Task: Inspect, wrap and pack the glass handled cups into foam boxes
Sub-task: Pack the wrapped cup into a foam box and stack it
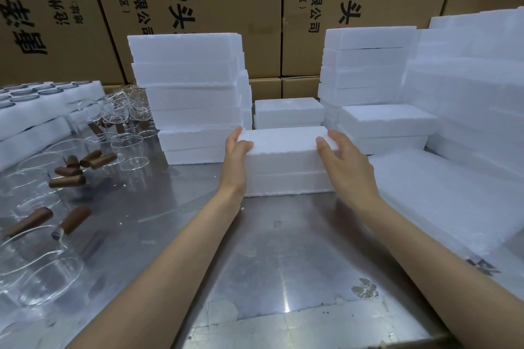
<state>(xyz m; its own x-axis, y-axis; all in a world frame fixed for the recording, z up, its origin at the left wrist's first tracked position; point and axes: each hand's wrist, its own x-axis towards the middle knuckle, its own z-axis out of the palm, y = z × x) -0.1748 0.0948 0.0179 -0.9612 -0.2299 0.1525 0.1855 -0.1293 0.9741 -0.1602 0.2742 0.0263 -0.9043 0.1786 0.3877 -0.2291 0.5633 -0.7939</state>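
Note:
A closed white foam box [285,161] stands on the metal table [272,258] in front of me. My left hand [236,150] holds its left end, thumb on the lid, fingers behind the corner. My right hand [344,159] holds the right end the same way. Several glass cups with brown wooden handles [71,176] lie and stand on the left of the table, a large one [42,269] nearest me.
Stacks of foam boxes rise behind at centre left [190,93] and at the right [368,62], with more low boxes [289,112] between. A flat foam sheet [442,198] lies at the right. A foam tray of lids [34,102] sits far left. Cardboard cartons [198,3] form the back wall.

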